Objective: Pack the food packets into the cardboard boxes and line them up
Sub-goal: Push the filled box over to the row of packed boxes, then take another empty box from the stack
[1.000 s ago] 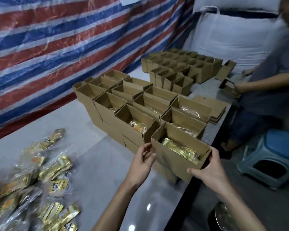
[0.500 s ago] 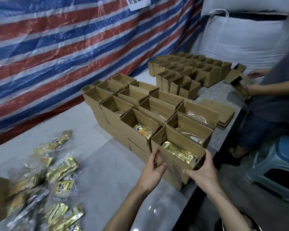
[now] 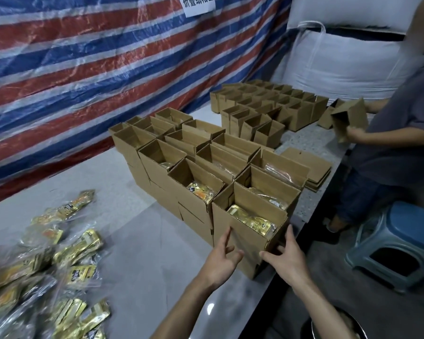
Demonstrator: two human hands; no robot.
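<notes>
The nearest cardboard box (image 3: pixel 242 231) stands open at the table's right edge, at the front of a block of open boxes (image 3: pixel 181 155). A gold food packet (image 3: pixel 252 220) lies inside it. My left hand (image 3: pixel 222 260) lies with spread fingers on its near left face. My right hand (image 3: pixel 288 258) presses its right face, thumb by the near corner, so the box is held between both hands. Several neighbouring boxes also show packets inside. A loose pile of gold food packets (image 3: pixel 59 265) in clear wrappers lies at the table's left front.
Empty open boxes (image 3: pixel 267 106) stand in rows at the far end, with a stack of flat cardboard (image 3: pixel 309 165) beside them. Another person (image 3: pixel 402 130) at the right holds a box. A blue stool (image 3: pixel 402 241) stands on the floor, and a striped tarp (image 3: pixel 83 69) hangs behind the table.
The near box has been set down against the other boxes. Both hands have slid from its sides to its lower near faces, closer together.
</notes>
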